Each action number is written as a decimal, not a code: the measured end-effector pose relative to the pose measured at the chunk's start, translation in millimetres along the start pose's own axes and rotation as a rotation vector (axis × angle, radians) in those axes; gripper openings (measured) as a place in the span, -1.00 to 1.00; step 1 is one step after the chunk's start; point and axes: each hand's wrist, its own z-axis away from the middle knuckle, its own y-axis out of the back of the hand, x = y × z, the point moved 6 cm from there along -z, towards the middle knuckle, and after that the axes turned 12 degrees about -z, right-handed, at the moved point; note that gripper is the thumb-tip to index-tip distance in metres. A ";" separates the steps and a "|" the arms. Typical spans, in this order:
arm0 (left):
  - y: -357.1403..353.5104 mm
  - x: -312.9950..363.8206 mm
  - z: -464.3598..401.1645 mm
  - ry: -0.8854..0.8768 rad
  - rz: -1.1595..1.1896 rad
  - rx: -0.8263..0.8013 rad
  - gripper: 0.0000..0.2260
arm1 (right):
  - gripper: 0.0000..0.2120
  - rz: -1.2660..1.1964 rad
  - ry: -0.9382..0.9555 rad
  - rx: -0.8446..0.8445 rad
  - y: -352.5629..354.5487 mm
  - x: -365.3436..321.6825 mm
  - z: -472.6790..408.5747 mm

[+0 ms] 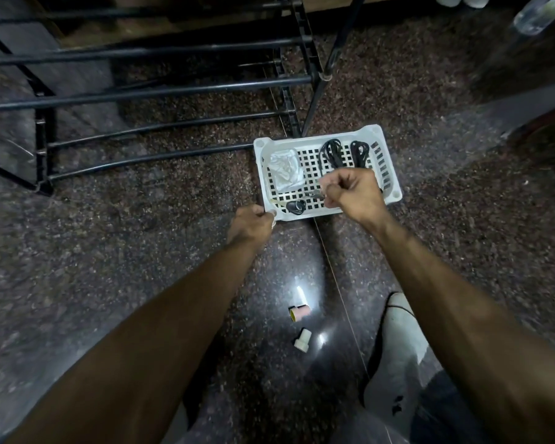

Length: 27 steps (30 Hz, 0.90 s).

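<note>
Dark speckled stone floor [141,245] fills the view, with a black metal rack [161,91] standing at the far left and a white slotted basket [388,174] set on the floor just in front of the rack's right leg. Left hand [250,224] grips the basket's near left corner, fingers curled over the rim. Right hand [353,193] hangs over the basket's near right part with its fingers curled in, thumb and forefinger pinching a small metal piece [314,195] too blurred to name; that piece sits just above the basket floor, beside a black fob [295,206] lying against the near wall. Inside, a crumpled white bag [284,169] lies at the left and two coiled black cables [330,152] lie side by side at the far right. Nearer the person, well apart from the basket, a pink cylinder [299,311] and a white plastic fitting [302,339] lie on the floor
</note>
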 end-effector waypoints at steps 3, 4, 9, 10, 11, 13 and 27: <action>0.4 1.1 -0.1 -0.013 0.021 0.001 -0.83 | -0.82 0.080 -0.065 0.034 -1.6 9.8 -24.6; -0.1 1.2 -0.3 -0.022 0.026 -0.002 -0.84 | -0.82 0.125 -0.089 0.030 -3.7 16.6 -30.3; -1.1 -0.3 -2.1 -0.045 0.025 -0.039 -0.79 | -0.75 0.378 -0.164 -0.089 -23.1 43.7 -31.9; -1.4 -0.5 -2.7 -0.047 0.023 -0.045 -0.79 | -0.73 0.501 -0.134 -0.108 -25.2 45.2 -29.9; -1.2 -0.2 -2.9 -0.048 0.022 -0.048 -0.79 | -0.71 0.636 -0.097 -0.119 -26.3 46.0 -27.6; -0.9 -0.3 -3.5 -0.040 0.028 -0.048 -0.80 | -0.71 0.865 -0.006 -0.121 -27.7 47.2 -24.6; 0.8 -19.0 31.9 -0.106 -0.002 -0.032 -0.82 | -0.75 0.917 0.244 -0.178 -41.0 50.0 52.2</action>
